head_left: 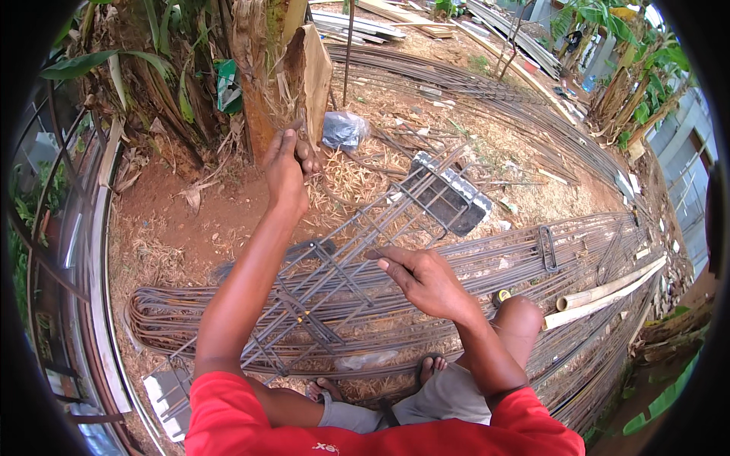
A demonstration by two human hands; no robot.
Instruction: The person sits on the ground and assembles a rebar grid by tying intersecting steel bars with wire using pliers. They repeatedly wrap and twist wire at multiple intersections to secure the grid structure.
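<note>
A long cage of steel rebar with square stirrups runs slantwise in front of me, from lower left to upper right. Beyond it, my left hand is raised in front of a banana trunk, its fingers curled closed. Whatever it may hold is too small to tell. My right hand is just right of the cage, thumb and forefinger brought together toward the bars. Between those fingers I cannot make out what is pinched. Pliers-like dark handles with yellow marks seem to lie on the cage.
A dark block with a white edge sits under the cage's far end, a white block by the near end. Bundled bent rebar spreads beneath. A tape measure, bamboo poles and a grey plastic bag lie around.
</note>
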